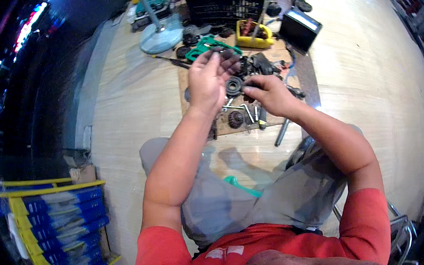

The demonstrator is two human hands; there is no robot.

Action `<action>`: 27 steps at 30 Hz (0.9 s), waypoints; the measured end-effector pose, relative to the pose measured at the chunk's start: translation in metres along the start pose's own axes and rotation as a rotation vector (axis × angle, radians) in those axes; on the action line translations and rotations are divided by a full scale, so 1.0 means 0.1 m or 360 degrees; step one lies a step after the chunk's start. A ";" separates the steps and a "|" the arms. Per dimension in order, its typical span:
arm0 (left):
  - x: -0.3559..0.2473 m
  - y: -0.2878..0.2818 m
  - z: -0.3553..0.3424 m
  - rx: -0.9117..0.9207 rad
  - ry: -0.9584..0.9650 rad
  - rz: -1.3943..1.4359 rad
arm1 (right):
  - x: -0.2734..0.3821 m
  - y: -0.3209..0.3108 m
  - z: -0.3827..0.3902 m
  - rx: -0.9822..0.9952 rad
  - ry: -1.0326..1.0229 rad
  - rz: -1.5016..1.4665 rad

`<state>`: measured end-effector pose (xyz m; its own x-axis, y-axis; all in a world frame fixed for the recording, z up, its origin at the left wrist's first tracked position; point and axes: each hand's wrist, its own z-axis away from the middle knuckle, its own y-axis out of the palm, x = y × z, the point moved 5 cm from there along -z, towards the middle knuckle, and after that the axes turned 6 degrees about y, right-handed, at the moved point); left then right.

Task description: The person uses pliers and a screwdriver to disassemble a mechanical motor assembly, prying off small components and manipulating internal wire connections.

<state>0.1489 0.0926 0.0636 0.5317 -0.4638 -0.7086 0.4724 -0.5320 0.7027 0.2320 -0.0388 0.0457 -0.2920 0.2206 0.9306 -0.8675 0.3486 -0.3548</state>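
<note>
Grease-blackened fingers of my left hand curl inward, palm turned up, over the far part of a cardboard sheet. Whatever they hold, if anything, is too small and dark to name. My right hand has thumb and fingers pinched together beside a dark round ring-shaped metal part; I cannot tell whether it touches that part or grips something small. Nearer to me lie a dark toothed gear and several silvery bolts or pins. Behind my left hand sits an opened green tool case.
A yellow bin of parts and a black box stand beyond the cardboard. Black crates are at the back, with a round pole base to their left. A dark tube lies near my right knee. Blue-and-yellow stacked trays stand left.
</note>
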 end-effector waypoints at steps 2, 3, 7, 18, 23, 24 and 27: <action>0.00 0.00 0.01 -0.0019 -0.0049 0.0010 | -0.05 -0.03 0.00 0.0020 0.0028 0.0088; -0.01 0.02 0.02 -0.0007 -0.0069 0.0030 | -0.06 -0.03 0.00 0.0036 0.0070 0.0068; -0.01 0.04 0.02 -0.0027 -0.0121 0.0018 | -0.21 -0.02 -0.06 0.0074 -0.0070 0.0020; 0.06 0.15 0.20 0.0567 -0.0767 -0.0570 | 0.06 -0.43 -0.11 0.0030 -0.0528 0.1269; 0.22 0.09 0.31 0.0595 -0.0797 -0.1267 | 0.19 -0.54 -0.10 -0.0160 -0.0641 0.1232; 0.25 0.07 0.30 0.0566 -0.0782 -0.1271 | 0.19 -0.54 -0.09 -0.0186 -0.0629 0.1230; 0.31 0.05 0.27 0.0540 -0.0662 -0.1341 | 0.27 -0.49 -0.01 -0.0285 -0.0608 0.1214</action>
<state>0.1489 0.0563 0.0439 -0.2036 -0.0186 -0.9789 0.3216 -0.9456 -0.0489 0.2667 -0.0495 0.0877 -0.9105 0.1429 0.3879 -0.3129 0.3752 -0.8725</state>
